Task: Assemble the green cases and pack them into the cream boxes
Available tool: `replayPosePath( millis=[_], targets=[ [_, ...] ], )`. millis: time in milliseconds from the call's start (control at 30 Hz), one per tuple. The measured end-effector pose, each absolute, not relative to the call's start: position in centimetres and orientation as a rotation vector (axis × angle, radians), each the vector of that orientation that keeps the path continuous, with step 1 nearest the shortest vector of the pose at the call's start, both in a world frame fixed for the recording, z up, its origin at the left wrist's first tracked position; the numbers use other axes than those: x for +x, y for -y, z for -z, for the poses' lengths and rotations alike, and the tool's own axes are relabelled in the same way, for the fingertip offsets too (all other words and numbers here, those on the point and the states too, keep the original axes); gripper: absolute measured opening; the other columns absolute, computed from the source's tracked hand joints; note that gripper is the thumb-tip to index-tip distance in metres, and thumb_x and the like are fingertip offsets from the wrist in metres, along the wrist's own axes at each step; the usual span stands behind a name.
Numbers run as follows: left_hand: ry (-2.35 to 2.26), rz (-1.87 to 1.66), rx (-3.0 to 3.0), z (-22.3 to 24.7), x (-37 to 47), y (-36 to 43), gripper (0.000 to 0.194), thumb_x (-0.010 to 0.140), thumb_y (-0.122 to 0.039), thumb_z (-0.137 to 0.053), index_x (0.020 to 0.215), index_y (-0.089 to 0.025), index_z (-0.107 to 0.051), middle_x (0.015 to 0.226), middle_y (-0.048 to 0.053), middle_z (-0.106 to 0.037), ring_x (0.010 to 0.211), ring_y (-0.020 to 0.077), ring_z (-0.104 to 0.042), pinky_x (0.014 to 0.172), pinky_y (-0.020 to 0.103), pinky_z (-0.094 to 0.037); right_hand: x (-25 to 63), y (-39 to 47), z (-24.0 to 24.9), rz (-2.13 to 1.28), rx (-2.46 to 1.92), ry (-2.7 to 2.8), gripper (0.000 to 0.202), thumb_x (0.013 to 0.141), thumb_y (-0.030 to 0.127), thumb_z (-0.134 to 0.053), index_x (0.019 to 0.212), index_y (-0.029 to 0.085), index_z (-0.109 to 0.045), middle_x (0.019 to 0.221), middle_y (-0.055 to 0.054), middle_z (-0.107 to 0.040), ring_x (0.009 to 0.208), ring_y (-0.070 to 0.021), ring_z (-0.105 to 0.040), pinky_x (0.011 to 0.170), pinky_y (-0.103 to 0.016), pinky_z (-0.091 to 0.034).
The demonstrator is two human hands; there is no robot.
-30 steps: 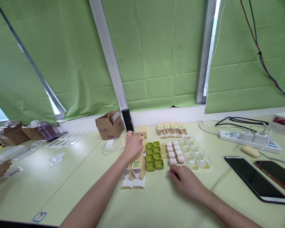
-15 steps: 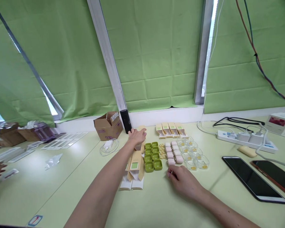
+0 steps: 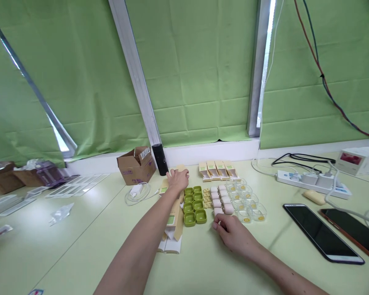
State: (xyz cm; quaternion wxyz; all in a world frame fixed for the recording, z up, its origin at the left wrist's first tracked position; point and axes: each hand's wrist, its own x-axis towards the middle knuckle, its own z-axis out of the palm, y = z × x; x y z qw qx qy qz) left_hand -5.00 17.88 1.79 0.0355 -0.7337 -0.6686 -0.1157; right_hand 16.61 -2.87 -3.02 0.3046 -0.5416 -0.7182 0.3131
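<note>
My left hand (image 3: 177,180) reaches over a row of pale yellow folding cartons (image 3: 174,229) with white flaps, its fingers spread above the far ones. The hand and forearm hide part of that row, and whether the fingertips touch a carton cannot be made out. My right hand (image 3: 230,230) rests on the table with curled fingers, nothing visible in them. It is close to the near end of the pale pink rounded blocks (image 3: 228,209). Between the hands stand two columns of green square cups (image 3: 190,219) and small yellowish number-shaped pieces (image 3: 206,198).
Clear cups (image 3: 259,213) with yellow discs stand right of the blocks. More cartons (image 3: 223,170) line up behind. A cardboard box (image 3: 137,166), black bottle (image 3: 160,159) and white cable (image 3: 137,190) lie left; a power strip (image 3: 313,184) and phones (image 3: 322,233) lie right.
The view has shifted slightly right. My left hand has moved a little within the carton row, its fingers more spread. My right hand stays in place by the pink blocks.
</note>
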Motion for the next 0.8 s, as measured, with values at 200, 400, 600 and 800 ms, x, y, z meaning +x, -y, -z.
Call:
replayPosePath(
  millis=[200,400,600,800],
  targets=[
    [1.932,0.618,-2.297,-3.7,-3.7,-16.1,0.039,0.104,-0.042,-0.043,0.138,-0.037,-0.062,0.131,0.014,-0.063,0.13,0.0364,-0.04,0.111,0.056,-0.026,17.0,2.9,3.2,-1.074,-1.378,1.789,0.024,0.1,0.037,-0.051,0.081,0.023,-0.055,0.055,0.006,-0.056,0.045,-0.0128,-0.056,0.053,-0.025,-0.04],
    [1.841,0.815,-2.404,-5.2,-3.0,-12.0,0.039,0.107,-0.043,-0.04,0.143,-0.039,-0.054,0.137,0.008,-0.06,0.133,0.0308,-0.04,0.11,0.046,-0.033,17.7,2.1,2.6,-1.375,-1.157,1.507,0.042,0.09,0.066,-0.06,0.09,0.024,-0.054,0.051,0.01,-0.051,0.037,-0.0117,-0.051,0.037,-0.022,-0.033],
    [1.697,0.957,-2.622,-5.3,-2.9,-5.1,0.032,0.107,-0.037,-0.043,0.135,-0.038,-0.059,0.132,0.007,-0.059,0.136,0.0311,-0.038,0.116,0.05,-0.031,20.0,1.2,-1.1,-1.241,-1.01,1.268,0.054,0.076,0.072,-0.074,0.09,0.022,-0.063,0.057,0.006,-0.055,0.047,-0.0121,-0.053,0.045,-0.025,-0.039],
    [1.365,0.75,-2.613,-3.0,-2.8,1.4,0.035,0.1,-0.015,-0.049,0.122,-0.035,-0.068,0.122,0.009,-0.054,0.13,0.0327,-0.041,0.114,0.058,-0.032,21.4,0.2,-2.8,-1.038,-1.0,1.236,0.047,0.079,0.064,-0.075,0.092,0.02,-0.067,0.064,0.003,-0.056,0.051,-0.0105,-0.047,0.048,-0.026,-0.036]
  ],
)
